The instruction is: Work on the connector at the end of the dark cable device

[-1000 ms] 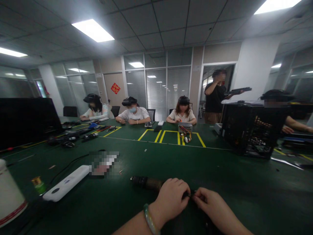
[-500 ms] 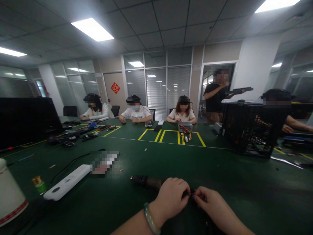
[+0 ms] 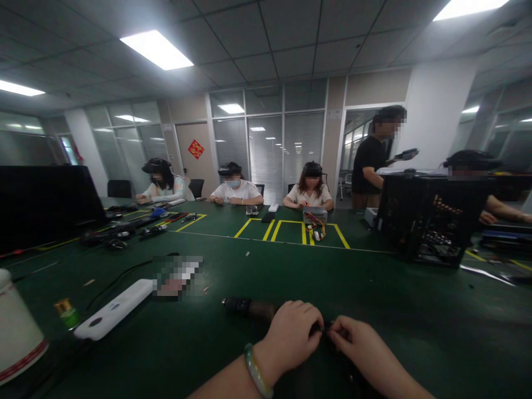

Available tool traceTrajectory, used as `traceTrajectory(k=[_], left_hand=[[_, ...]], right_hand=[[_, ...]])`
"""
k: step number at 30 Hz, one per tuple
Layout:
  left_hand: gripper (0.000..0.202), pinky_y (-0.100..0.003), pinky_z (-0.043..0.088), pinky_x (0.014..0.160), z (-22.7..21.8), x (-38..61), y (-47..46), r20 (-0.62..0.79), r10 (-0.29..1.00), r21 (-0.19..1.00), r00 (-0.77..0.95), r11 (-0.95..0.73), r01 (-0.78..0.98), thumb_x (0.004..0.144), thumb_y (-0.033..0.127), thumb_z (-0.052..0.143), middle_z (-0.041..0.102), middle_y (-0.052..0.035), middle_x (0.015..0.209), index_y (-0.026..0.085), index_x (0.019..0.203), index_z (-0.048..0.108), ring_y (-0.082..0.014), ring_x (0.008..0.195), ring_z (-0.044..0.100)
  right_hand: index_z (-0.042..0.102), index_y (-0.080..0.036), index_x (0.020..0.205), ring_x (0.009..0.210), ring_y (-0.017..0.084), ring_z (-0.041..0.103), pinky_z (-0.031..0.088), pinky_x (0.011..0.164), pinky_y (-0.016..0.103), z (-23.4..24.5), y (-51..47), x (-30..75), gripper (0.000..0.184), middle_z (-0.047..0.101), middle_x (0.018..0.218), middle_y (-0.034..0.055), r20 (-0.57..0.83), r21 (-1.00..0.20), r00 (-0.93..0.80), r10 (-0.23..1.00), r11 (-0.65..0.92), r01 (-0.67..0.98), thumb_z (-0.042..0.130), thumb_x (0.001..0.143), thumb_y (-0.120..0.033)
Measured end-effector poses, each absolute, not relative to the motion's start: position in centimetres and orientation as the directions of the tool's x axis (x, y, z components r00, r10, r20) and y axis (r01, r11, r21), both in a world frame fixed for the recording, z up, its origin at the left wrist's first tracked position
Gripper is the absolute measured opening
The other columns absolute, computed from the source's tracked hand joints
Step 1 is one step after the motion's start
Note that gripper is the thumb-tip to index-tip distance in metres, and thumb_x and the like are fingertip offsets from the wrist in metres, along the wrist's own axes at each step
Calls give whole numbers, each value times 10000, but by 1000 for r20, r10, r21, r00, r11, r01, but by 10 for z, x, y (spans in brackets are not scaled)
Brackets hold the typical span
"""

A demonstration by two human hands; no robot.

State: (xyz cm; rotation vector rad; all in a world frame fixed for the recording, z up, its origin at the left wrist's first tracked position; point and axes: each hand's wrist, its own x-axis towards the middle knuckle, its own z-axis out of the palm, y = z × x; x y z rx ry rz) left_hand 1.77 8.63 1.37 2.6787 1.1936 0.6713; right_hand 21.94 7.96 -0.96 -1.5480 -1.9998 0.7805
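My left hand (image 3: 291, 335), with a green bangle on the wrist, is curled into a closed grip over a dark cylindrical tool (image 3: 249, 308) that lies on the green table (image 3: 249, 266). The tool's front end sticks out to the left of the fingers. My right hand (image 3: 357, 346) is closed in a pinch right beside the left, fingertips touching at a small dark part I cannot make out. Both hands rest low at the table's near edge.
A white power strip (image 3: 114, 310) with a black cable, a small green bottle (image 3: 66, 313) and a white container (image 3: 16, 332) lie at the left. A black computer case (image 3: 424, 219) stands at the right. Several people sit at the far side; one stands by the door.
My hands have stayed in place. The standing person at the back right has turned and stepped to the right. The seated person in the middle has shifted slightly.
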Motion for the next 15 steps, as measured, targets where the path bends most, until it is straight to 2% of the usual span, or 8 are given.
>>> traceTrajectory(k=[15], left_hand=[[100, -304, 378, 812, 11, 16, 87, 359, 728, 309, 583, -683, 662, 833, 240, 629, 629, 38, 945, 239, 922, 583, -167, 903, 548]], right_hand=[[684, -220, 820, 680, 167, 645, 380, 558, 218, -12, 78, 221, 179, 710, 747, -3, 22, -698, -237, 971, 185, 692, 538, 881, -303]])
